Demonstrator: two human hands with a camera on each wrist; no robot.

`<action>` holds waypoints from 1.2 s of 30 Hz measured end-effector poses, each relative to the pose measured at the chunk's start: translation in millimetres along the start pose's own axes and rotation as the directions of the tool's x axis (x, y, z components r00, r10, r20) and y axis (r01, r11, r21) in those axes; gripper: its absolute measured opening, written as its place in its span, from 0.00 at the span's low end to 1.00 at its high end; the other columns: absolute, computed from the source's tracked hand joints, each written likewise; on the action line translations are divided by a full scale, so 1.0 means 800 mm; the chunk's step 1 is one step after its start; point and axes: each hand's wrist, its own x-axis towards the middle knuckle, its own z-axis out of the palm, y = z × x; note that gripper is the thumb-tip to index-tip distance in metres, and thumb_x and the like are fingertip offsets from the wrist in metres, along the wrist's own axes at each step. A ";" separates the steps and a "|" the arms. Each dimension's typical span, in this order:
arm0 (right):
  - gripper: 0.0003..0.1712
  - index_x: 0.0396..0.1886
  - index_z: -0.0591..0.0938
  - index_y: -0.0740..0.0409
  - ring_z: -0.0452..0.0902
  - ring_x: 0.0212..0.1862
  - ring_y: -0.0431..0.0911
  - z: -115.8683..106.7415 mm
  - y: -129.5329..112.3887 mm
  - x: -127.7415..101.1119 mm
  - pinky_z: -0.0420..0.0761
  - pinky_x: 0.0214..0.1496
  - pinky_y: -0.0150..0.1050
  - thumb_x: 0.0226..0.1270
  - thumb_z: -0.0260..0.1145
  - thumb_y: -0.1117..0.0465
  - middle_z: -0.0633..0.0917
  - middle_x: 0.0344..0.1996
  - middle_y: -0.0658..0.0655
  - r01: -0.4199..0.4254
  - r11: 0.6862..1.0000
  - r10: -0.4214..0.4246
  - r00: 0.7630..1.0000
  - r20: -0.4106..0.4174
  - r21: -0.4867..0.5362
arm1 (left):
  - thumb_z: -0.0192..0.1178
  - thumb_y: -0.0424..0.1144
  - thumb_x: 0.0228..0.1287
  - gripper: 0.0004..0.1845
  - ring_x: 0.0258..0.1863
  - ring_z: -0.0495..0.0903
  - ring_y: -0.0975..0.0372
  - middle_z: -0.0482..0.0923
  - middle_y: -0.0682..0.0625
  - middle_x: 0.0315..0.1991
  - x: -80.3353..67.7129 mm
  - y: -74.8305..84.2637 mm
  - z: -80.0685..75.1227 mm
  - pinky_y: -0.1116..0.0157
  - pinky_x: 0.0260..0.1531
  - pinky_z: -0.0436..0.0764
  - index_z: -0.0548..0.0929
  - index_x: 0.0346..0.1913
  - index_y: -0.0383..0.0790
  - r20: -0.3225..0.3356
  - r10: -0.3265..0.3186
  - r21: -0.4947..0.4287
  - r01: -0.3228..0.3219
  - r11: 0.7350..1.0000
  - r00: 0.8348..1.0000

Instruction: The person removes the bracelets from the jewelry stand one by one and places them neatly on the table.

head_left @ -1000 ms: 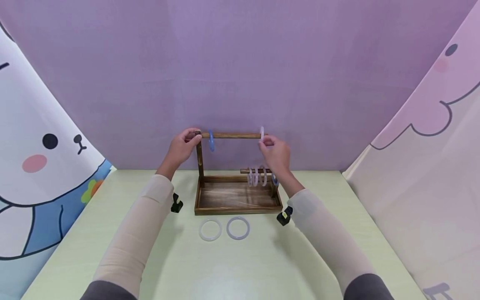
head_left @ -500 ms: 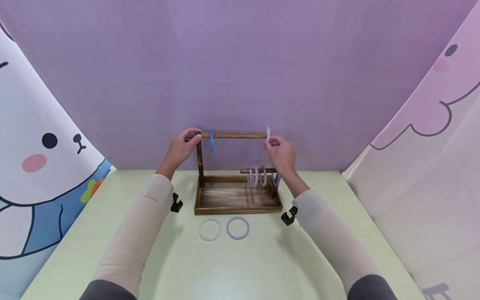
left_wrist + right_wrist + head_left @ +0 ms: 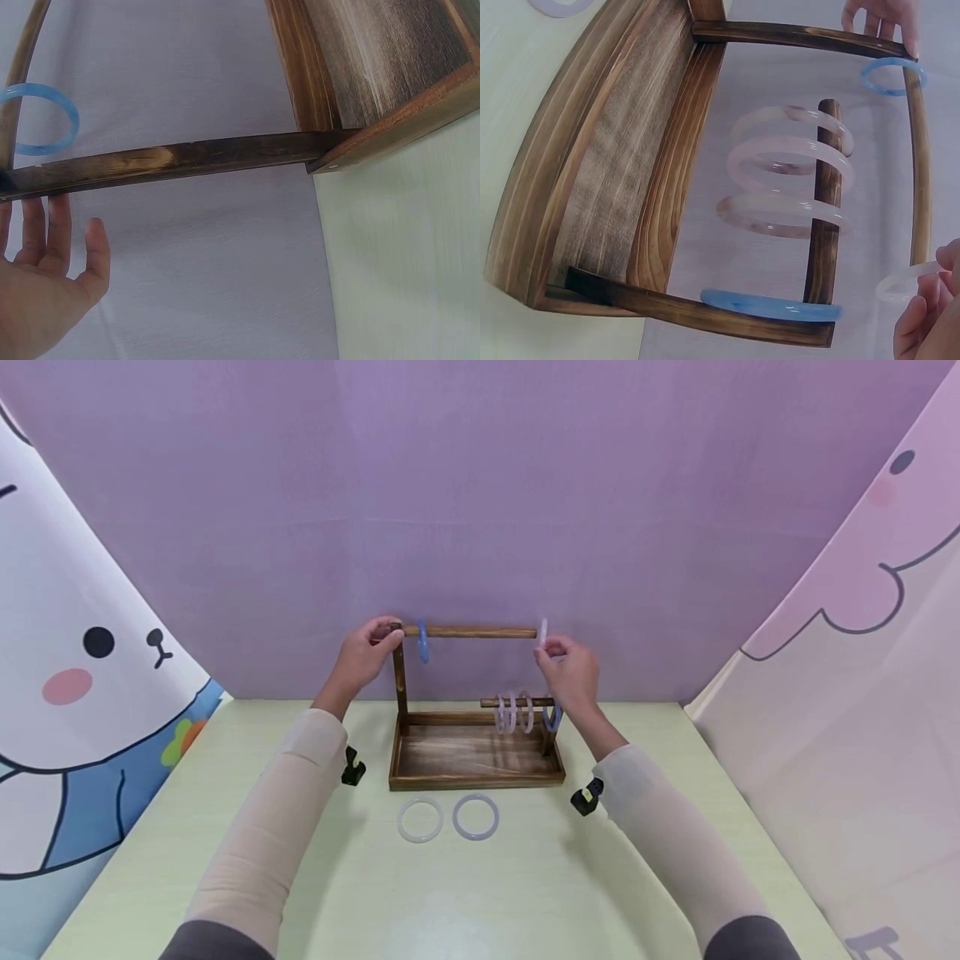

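Wooden rack (image 3: 476,752) is standing mid-table, and I am steadying its top left corner with my left hand (image 3: 365,653), fingers curled on the post. My right hand (image 3: 573,672) is pinching the pale bangle (image 3: 542,632), which has slid rightward along the top bar (image 3: 471,632) over the last second and is now just clearing its free right end. Right of the rack there is open air; the blue bangle (image 3: 423,642) is hanging near the bar's left end.
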 end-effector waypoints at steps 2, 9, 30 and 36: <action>0.08 0.40 0.88 0.57 0.79 0.25 0.44 -0.001 0.000 0.000 0.70 0.33 0.34 0.65 0.72 0.58 0.92 0.35 0.57 0.006 1.000 -0.006 1.000 -0.004 0.000 | 0.54 0.57 0.76 0.26 0.67 0.71 0.47 0.72 0.40 0.69 0.000 0.000 0.000 0.44 0.66 0.73 0.74 0.68 0.47 0.001 0.000 0.002 0.000 1.000 1.000; 0.09 0.41 0.88 0.58 0.83 0.27 0.50 -0.005 0.001 -0.006 0.72 0.27 0.31 0.65 0.73 0.59 0.91 0.34 0.57 0.037 0.999 -0.037 0.999 0.018 -0.004 | 0.54 0.57 0.76 0.26 0.68 0.72 0.48 0.72 0.40 0.69 0.000 -0.001 0.000 0.44 0.65 0.74 0.74 0.68 0.48 -0.002 -0.001 0.001 0.001 1.000 1.000; 0.09 0.40 0.88 0.66 0.78 0.24 0.43 -0.036 0.014 -0.052 0.76 0.24 0.25 0.62 0.74 0.66 0.87 0.28 0.61 0.265 0.957 -0.277 0.955 0.106 0.116 | 0.54 0.58 0.76 0.26 0.68 0.71 0.48 0.72 0.40 0.70 0.001 0.002 0.003 0.44 0.65 0.74 0.74 0.68 0.49 0.004 0.009 -0.006 -0.009 1.000 1.000; 0.08 0.39 0.89 0.64 0.73 0.23 0.39 -0.039 0.022 -0.070 0.73 0.22 0.26 0.60 0.74 0.68 0.85 0.26 0.57 0.343 0.930 -0.362 0.919 0.156 0.134 | 0.54 0.56 0.77 0.25 0.68 0.71 0.48 0.72 0.40 0.70 -0.001 0.001 0.001 0.44 0.66 0.74 0.74 0.68 0.48 0.005 0.008 -0.010 -0.008 1.000 1.000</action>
